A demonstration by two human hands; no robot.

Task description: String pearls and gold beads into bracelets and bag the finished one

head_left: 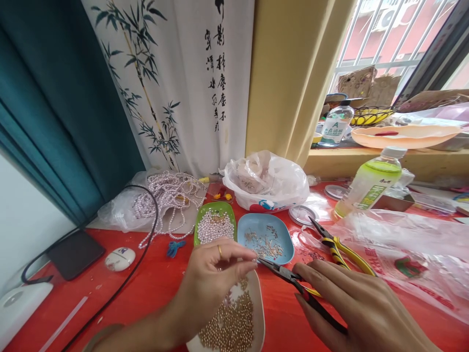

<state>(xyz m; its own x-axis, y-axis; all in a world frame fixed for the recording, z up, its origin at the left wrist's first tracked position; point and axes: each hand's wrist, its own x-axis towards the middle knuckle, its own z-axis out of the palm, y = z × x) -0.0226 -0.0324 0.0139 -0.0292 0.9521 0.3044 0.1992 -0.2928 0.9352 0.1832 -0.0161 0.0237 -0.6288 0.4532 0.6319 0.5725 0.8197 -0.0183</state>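
Observation:
My left hand (220, 274) is pinched closed, thumb against forefinger, above a white tray (261, 313) of gold beads (230, 325). Whatever sits between those fingertips is too small to name. My right hand (351, 303) is wrapped round black needle-nose pliers (282, 272), whose tips reach the left fingertips. Just beyond the hands, a green tray (199, 210) holds pearly pink beads (214, 227). Beside it a blue tray (287, 230) holds small metal pins (269, 248). A second pair of pliers, yellow and black (342, 252), lies partly behind my right hand.
Strings of beads (168, 193) lie at the back left, near a black cable (157, 210), a phone (76, 252) and a computer mouse (119, 259). A plastic-lined bowl (266, 183) stands behind the trays. A drink bottle (372, 183) and plastic bags (410, 249) occupy the right.

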